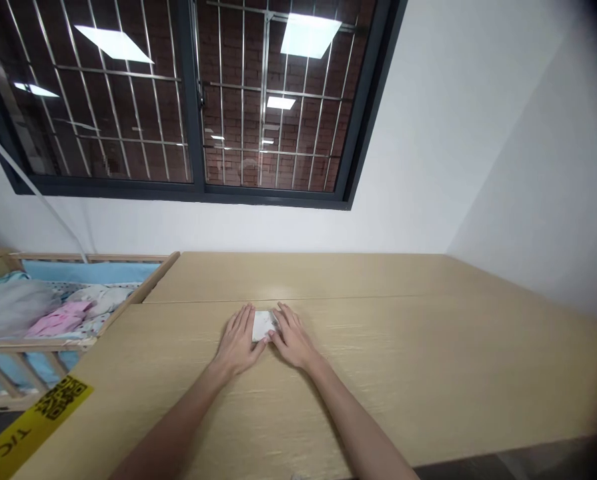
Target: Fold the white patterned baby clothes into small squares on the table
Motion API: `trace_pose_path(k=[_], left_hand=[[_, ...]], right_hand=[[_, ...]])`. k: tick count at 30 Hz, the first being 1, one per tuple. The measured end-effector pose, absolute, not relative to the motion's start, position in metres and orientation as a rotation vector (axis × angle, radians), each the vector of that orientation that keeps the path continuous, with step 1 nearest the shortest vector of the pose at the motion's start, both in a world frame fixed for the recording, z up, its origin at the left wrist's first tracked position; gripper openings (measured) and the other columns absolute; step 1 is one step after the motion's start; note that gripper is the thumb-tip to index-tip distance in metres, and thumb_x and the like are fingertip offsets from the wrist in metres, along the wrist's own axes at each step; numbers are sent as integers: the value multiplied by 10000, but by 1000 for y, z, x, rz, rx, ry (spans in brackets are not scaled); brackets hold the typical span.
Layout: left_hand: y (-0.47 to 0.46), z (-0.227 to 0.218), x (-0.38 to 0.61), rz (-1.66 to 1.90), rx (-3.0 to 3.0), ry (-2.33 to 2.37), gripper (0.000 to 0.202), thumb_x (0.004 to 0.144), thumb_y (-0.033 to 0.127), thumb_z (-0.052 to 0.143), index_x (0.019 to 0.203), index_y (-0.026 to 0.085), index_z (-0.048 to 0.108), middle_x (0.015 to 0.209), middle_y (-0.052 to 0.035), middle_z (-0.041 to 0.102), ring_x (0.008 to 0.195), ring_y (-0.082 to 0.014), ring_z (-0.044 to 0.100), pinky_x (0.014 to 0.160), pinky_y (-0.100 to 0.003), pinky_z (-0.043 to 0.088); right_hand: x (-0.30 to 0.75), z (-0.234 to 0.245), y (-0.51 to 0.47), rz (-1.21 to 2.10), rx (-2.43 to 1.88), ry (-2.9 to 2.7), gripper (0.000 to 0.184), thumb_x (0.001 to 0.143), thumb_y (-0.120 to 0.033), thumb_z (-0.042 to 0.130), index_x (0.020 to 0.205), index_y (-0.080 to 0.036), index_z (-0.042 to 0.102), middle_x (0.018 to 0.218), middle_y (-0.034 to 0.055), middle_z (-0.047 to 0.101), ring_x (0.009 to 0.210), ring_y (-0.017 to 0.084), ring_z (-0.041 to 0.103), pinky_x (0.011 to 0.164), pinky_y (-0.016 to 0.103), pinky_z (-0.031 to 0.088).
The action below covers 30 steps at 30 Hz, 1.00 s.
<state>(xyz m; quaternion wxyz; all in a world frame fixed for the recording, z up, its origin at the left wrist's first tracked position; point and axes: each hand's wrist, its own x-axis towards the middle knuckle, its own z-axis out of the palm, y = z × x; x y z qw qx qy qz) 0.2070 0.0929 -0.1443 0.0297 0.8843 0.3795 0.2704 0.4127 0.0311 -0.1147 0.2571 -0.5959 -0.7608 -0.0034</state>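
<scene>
— Pressing flat, both hands: left hand (238, 343) and right hand (292, 340) spread on a small folded cloth (263, 325) at frame centre.
— Uneven pressure (smooth table (428, 373)) might slide it or loosen the fold.

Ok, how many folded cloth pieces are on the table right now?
1. A small white folded cloth lies flat on the wooden table, pressed between the left hand and right hand. More could be hidden under the hands.
</scene>
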Motion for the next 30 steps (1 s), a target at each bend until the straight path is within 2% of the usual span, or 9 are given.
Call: trace_pose_path(k=[4,7,10,15,18,21,24,27,30], left_hand=[[96,-146,205,786,2738,1061,805,955,605,438,1540,72,290,1600,-197,328,1503,-295,273,1237,-474,208],[99,-149,206,747,2724,1050,799,931,597,493,1521,83,333,1583,-193,362,1491,-301,299,1226,-475,232],[102,-150,208,736,2697,1066,820,898,606,547,1517,107,348,1592,-189,348,1492,-322,291,1215,-497,245],[104,-149,211,733,2651,1091,827,851,593,618,1505,150,373,1589,-177,358,1485,-326,307,1202,-506,259],[104,-150,213,759,2616,1114,766,859,526,629,1491,162,393,1579,-171,379,1471,-320,335,1193,-508,271],[102,-147,213,810,2586,1117,543,904,327,567,1419,179,482,1551,-148,430,1453,-291,369,1187,-489,277],[96,-136,210,874,2550,1090,421,908,169,475,1314,221,572,1493,-104,506,1402,-267,425,1176,-469,292],[87,-119,206,937,2474,1074,318,957,232,443,1224,229,616,1361,-107,600,1312,-290,493,1141,-482,329],[78,-106,202,958,2349,1051,275,980,322,447,1187,226,600,1204,-95,663,1180,-267,587,1027,-410,446]], right_hand=[[423,-115,32,48,-1561,-2090,670,993,-509,474,1534,-123,388,1585,181,370,1480,298,311,1217,472,242],[429,-119,34,135,-1583,-2115,726,945,-478,554,1553,-132,359,1582,182,377,1473,323,328,1210,503,249],[433,-122,35,174,-1596,-2114,769,873,-356,610,1561,-136,347,1591,176,362,1477,325,324,1208,501,260],[435,-125,40,186,-1573,-2114,776,794,-179,556,1548,-156,373,1583,157,385,1472,296,341,1213,480,266],[436,-127,44,128,-1487,-2092,663,833,-153,509,1492,-170,444,1545,151,442,1447,270,383,1199,468,302],[435,-124,45,107,-1378,-2058,417,948,-204,440,1350,-191,549,1487,148,503,1425,264,407,1187,475,315],[431,-116,43,165,-1337,-1989,293,1006,-265,392,1240,-211,560,1338,134,599,1328,271,489,1147,478,356],[423,-110,41,277,-1329,-1779,272,1009,-349,428,1233,-202,476,1211,131,617,1154,261,580,1025,443,465],[412,-105,42,488,-1214,-1513,424,968,-477,519,1270,-225,358,1147,106,608,998,238,640,828,379,554]])
